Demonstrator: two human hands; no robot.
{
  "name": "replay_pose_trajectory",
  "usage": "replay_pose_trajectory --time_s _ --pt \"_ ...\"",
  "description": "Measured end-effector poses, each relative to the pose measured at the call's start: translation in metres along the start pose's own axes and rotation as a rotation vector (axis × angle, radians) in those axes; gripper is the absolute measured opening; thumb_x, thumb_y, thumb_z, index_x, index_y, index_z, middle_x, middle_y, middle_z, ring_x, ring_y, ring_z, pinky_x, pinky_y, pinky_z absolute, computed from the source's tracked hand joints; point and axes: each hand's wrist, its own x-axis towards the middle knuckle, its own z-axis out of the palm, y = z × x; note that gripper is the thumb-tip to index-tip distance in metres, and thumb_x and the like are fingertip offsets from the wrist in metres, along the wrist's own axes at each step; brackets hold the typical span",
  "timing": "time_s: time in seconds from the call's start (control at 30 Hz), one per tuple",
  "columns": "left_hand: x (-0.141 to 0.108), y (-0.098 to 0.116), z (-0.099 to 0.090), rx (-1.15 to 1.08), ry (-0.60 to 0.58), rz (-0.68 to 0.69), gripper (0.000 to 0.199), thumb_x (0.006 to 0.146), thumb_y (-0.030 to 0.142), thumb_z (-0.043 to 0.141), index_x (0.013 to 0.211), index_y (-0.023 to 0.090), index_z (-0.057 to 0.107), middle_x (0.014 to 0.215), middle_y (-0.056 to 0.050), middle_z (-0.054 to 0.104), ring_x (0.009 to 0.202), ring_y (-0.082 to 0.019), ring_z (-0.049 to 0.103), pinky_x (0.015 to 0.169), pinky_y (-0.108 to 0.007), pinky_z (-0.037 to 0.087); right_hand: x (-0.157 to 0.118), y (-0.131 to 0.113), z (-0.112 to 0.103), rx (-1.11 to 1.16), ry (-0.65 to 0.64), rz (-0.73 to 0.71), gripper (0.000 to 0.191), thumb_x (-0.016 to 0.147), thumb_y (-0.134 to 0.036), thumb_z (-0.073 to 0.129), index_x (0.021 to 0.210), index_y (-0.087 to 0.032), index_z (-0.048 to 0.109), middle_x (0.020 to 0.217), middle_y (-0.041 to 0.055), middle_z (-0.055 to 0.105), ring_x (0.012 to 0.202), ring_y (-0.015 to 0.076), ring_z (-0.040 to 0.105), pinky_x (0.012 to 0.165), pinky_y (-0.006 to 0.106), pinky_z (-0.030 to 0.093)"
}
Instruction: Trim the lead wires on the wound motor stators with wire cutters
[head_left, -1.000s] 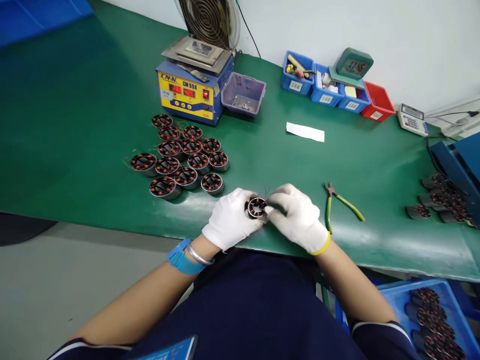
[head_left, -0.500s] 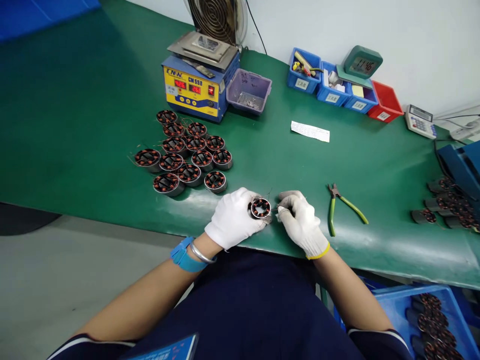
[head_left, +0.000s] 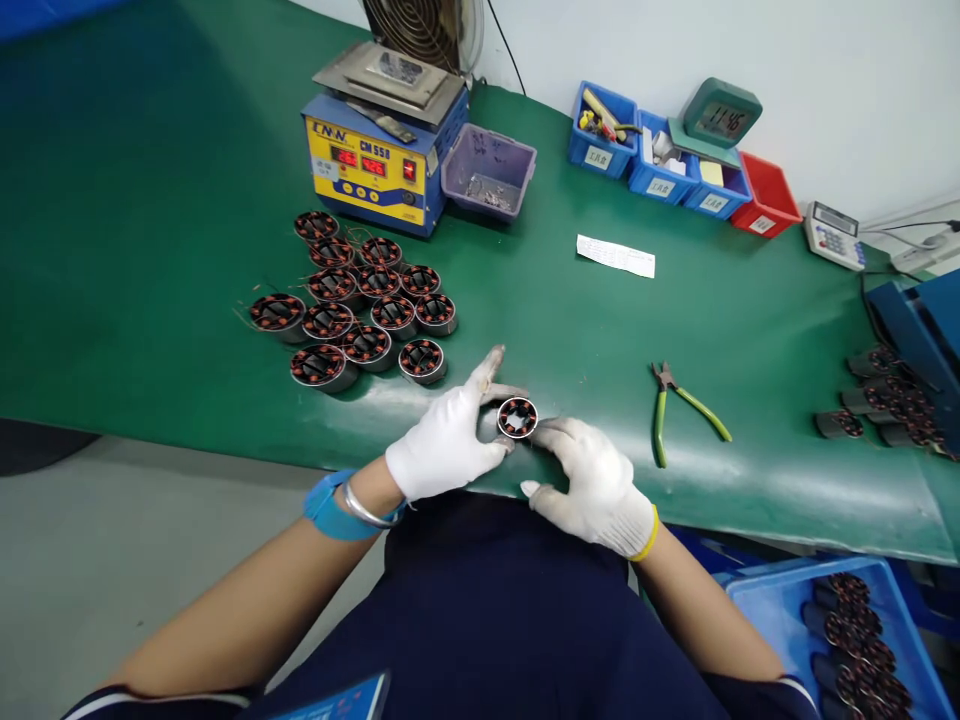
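Note:
A round motor stator point(head_left: 517, 418) with copper windings and a silver rim is between my two white-gloved hands, near the table's front edge. My left hand point(head_left: 454, 430) has its thumb and some fingers around the stator's left side, the index finger stretched away. At the stator's right side, the fingertips of my right hand point(head_left: 589, 480) touch it, with the thumb spread apart below. Green-handled pliers point(head_left: 661, 415) lie open on the green table point(head_left: 525, 320) to the right. Several similar stators point(head_left: 365, 345) stand grouped to the left.
A blue and yellow CM558 unit point(head_left: 371, 175) stands at the back left beside a purple bin point(head_left: 489, 175). Small blue bins point(head_left: 598, 158), a red bin point(head_left: 763, 222), a clock point(head_left: 722, 115) and a calculator point(head_left: 832, 240) line the wall. A paper strip point(head_left: 615, 256) lies mid-table.
My left index finger has lifted off and stretched out. My right hand has moved left to the stator, and its pinch has opened. The view has shifted slightly.

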Motion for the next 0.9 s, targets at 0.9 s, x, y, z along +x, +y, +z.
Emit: replay_pose_trajectory --time_s 0.9 --pt "-0.006 -0.004 -0.008 0.055 0.108 0.006 0.135 0.054 0.05 0.086 0.154 0.02 0.001 0.156 -0.019 0.027 0.141 -0.035 0.035 0.111 -0.049 0.04 0.008 0.009 0.003 0.163 0.132 0.231 0.021 0.076 -0.038 0.07 0.086 -0.021 0.06 0.089 0.0034 0.064 0.088 0.0207 0.062 0.079 0.034 0.05"
